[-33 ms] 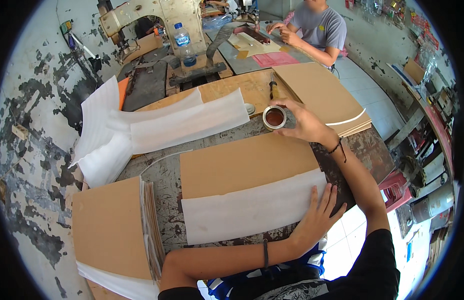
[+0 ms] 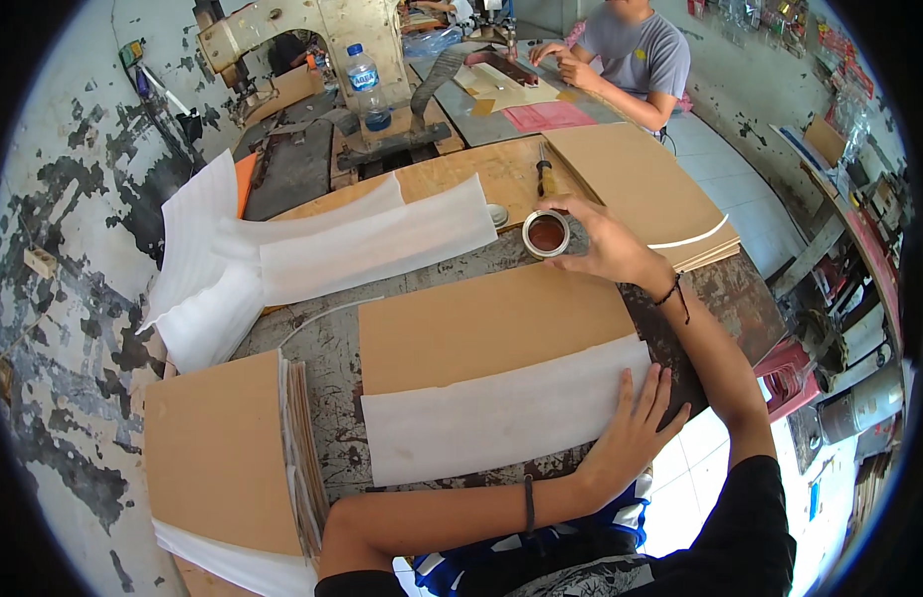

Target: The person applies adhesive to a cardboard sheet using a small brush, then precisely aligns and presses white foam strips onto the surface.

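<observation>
The right hand (image 2: pixel 606 242) grips the open glue tin (image 2: pixel 546 234) at one o'clock; the left hand (image 2: pixel 633 430) lies flat on white foam (image 2: pixel 501 418). Keep the tin level.

One tin (image 2: pixel 546 234), one bottle (image 2: pixel 364 82), two hands (image 2: pixel 636 423).

Brown board (image 2: pixel 481 323) under a white foam sheet (image 2: pixel 491 418); silver tin (image 2: pixel 546 234) with reddish-brown inside; grey, stained table (image 2: pixel 332 368); pink sheet (image 2: pixel 551 116); wall (image 2: pixel 74 249) white, peeling black.
</observation>
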### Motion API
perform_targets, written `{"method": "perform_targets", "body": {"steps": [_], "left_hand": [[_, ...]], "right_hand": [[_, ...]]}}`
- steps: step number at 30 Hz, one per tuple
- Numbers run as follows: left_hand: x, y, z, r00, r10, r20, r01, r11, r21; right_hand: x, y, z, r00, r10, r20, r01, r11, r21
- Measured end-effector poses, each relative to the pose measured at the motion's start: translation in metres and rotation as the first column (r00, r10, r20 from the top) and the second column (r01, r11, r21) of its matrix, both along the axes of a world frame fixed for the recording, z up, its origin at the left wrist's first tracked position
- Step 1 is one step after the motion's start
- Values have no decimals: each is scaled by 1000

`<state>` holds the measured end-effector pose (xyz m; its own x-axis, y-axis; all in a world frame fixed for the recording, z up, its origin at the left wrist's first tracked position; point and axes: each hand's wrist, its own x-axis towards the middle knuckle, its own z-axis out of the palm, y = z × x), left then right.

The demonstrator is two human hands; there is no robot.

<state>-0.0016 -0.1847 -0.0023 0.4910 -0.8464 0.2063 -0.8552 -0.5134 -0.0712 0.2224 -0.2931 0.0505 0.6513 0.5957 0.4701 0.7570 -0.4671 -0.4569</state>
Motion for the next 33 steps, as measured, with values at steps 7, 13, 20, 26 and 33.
{"method": "perform_targets", "body": {"steps": [7,13,20,26,33], "left_hand": [[2,-1,-5,1000,-8,-19,7,1000,-31],[3,-2,-4,1000,-8,22,8,1000,7],[5,0,-1,1000,-26,-5,27,999,22],[5,-2,-4,1000,-22,-6,22,1000,-8],[5,1,0,997,-43,-63,43,999,-13]], "right_hand": [[0,3,1,998,-16,65,21,997,-68],[10,-3,-12,992,-113,-47,114,993,14],[15,-2,-20,992,-124,-17,124,992,6],[13,-1,-18,993,-104,48,104,995,0],[8,3,-18,971,-197,136,210,974,-89]]}}
